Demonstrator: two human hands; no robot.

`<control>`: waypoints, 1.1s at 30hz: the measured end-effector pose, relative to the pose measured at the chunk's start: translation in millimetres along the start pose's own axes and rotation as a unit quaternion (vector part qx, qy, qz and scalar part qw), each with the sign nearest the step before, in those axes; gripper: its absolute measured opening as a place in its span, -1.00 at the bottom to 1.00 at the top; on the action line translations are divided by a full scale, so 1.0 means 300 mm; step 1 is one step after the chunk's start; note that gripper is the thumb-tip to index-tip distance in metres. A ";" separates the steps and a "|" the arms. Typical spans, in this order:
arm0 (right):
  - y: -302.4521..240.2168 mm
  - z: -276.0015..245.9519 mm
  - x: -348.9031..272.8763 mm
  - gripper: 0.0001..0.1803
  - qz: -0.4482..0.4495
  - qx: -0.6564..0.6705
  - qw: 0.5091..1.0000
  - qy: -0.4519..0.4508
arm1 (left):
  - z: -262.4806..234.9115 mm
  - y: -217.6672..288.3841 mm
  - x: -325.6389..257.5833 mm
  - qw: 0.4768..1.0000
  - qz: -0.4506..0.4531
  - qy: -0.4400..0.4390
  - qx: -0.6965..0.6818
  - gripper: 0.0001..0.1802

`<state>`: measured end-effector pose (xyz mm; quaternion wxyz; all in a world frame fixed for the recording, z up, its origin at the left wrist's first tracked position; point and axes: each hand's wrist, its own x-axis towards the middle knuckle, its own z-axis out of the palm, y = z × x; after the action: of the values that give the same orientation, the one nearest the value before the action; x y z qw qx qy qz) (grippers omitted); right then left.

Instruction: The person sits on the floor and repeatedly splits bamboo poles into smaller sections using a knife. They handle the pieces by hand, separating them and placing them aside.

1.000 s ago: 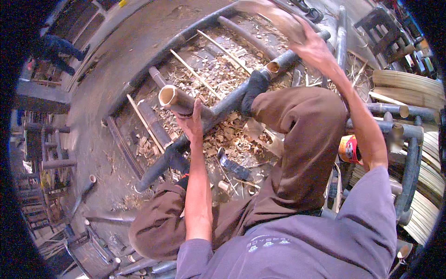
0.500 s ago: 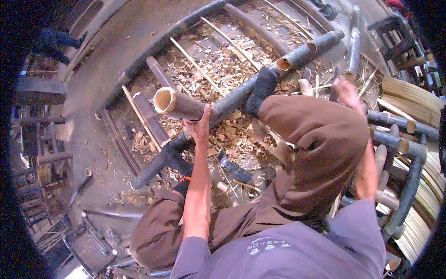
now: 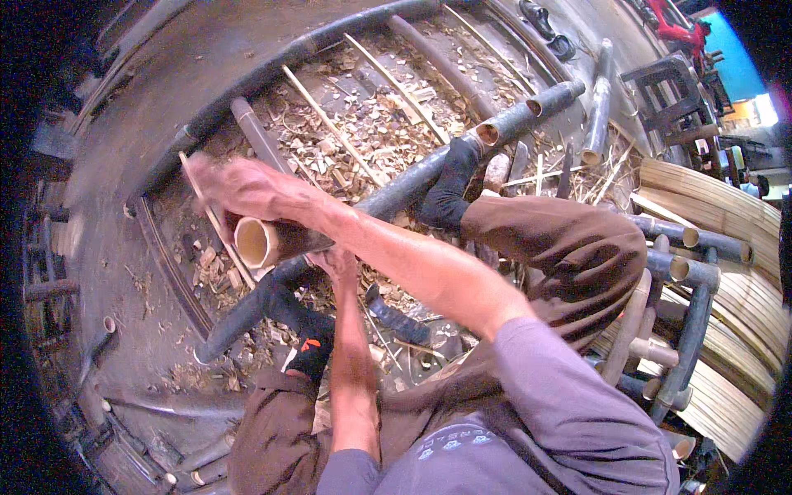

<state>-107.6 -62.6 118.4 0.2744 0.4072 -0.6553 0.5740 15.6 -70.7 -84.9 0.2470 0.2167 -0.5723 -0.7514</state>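
The left hand (image 3: 334,266) gripped the short bamboo tube (image 3: 268,242) from beneath, at left above the long dark pole (image 3: 396,191). The right hand (image 3: 235,183) rested across the tube's top, grip unclear. Shavings (image 3: 363,124) littered the floor beyond.

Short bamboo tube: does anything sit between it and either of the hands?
Nothing visible does. The left hand grips the short bamboo tube from beneath, and the right hand lies across its top near the open end, holding a thin strip.
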 end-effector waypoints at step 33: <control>-0.349 -0.263 -0.669 -0.10 0.648 0.045 0.760 0.031 | 0.054 0.191 -0.087 0.871 -0.286 -0.348 0.193 -0.10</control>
<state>76.8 57.3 22.7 -0.1617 -0.1207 -0.7274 0.6559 33.3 -54.9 -24.4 -0.2411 0.1386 -0.6678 -0.6904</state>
